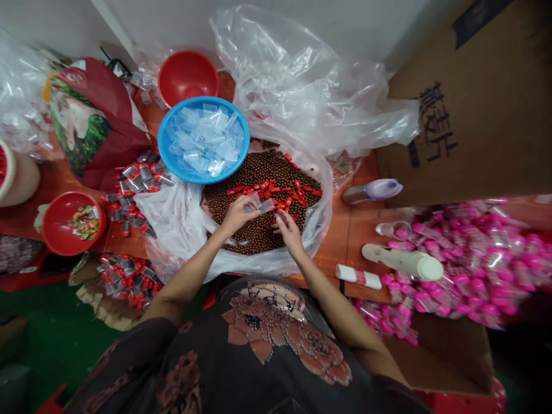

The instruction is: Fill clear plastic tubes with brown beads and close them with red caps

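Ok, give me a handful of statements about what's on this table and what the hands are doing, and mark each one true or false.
1. The left hand holds a small clear bag. True.
2. The blue bowl is full of brown beads. False: it holds small clear plastic bags; the brown beads lie loose on the plastic sheet in front of it.
3. The right hand rests on the pile of beads among red pieces. True.
4. The red bowl behind the blue one is heaped with pink packets. False: it looks empty; the pink packets are piled at the right.
5. A lilac-lidded bottle lies on its side to the right of the beads. True.
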